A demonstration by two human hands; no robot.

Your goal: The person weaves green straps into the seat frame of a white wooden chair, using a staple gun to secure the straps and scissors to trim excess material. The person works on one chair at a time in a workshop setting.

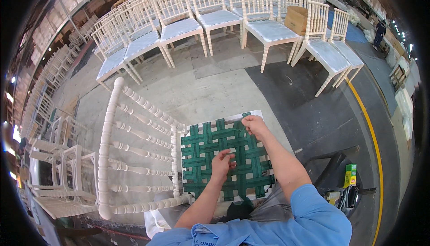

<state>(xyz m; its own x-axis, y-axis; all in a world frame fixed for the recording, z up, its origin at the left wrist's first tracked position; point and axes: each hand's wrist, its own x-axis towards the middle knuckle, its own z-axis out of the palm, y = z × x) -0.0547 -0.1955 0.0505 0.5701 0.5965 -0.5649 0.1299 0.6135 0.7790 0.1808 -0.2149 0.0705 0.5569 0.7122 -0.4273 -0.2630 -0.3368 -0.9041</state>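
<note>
Your right hand (254, 127) had its fingers drawn together in a pinch over the far edge of the seat, toward the right corner; whether anything fine lay between the fingertips could not be told. Your left hand (221, 166) was half curled above the middle of the weave, and it was unclear whether those fingers gripped a strand or merely hung loose.

Under both hands lay the green webbing (207, 133), on the seat of the spindle-backed chair (104, 156) right in front of you, with the chair's back to your left. Bands ran both ways, over and under, reaching nearly from edge to edge with small open gaps between. By that look, the lacing itself seemed largely done. What probably remained was the finishing along the edges; a dark green length (242, 209) hung near the side closest to you, though its attachment was unclear. How firmly the band ends were fixed could not be seen.

Farther out, rows of pale chairs (180, 29) stood with flat, whitish seats (271, 31). Yours had no such surface over its weave. A brown paper bag (296, 20) rested on one of them, and a green box (350, 175) stood to your right.
</note>
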